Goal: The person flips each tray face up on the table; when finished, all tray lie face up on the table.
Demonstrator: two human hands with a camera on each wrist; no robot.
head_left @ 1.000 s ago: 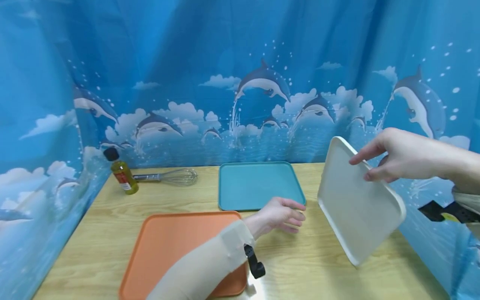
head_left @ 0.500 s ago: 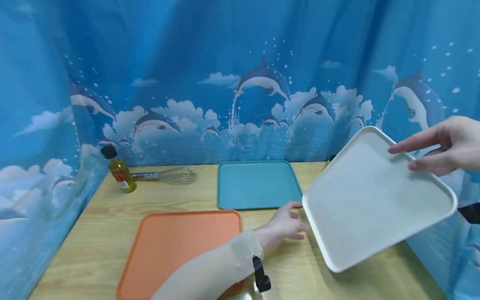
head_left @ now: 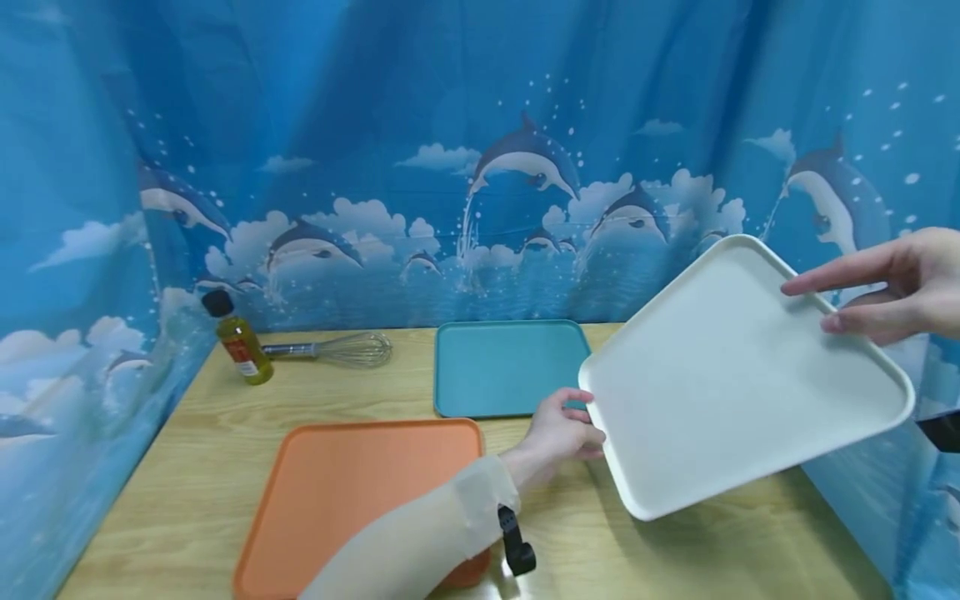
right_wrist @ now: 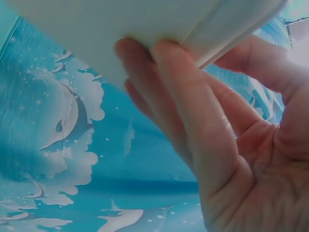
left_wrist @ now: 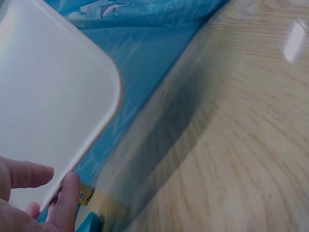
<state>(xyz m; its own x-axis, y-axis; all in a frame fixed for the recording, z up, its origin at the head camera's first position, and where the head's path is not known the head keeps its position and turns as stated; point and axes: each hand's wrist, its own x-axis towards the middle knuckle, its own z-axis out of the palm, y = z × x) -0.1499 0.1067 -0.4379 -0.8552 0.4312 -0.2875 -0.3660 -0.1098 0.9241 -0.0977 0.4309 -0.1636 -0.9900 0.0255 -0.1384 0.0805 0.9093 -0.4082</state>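
Observation:
A white rectangular tray (head_left: 735,383) with a raised rim is held tilted above the right side of the table. My right hand (head_left: 900,287) grips its upper right edge; in the right wrist view several fingers (right_wrist: 193,106) lie along its underside, with the thumb across the rim. At the tray's left edge my left hand (head_left: 562,429) pinches the rim. The left wrist view shows that hand (left_wrist: 38,198) with its thumb over the inner face of the tray (left_wrist: 53,92) and fingers behind the edge.
An orange tray (head_left: 360,500) lies front left, partly under my left forearm. A teal tray (head_left: 510,367) lies at the back, overlapped by the white tray's corner. An oil bottle (head_left: 243,346) and a whisk (head_left: 352,350) stand and lie back left. A dolphin-print curtain (head_left: 375,167) surrounds the table (head_left: 172,483).
The white tray has swung to face me, its left edge moving left and its right end moving right with my right hand. My left hand has come to grip its left rim.

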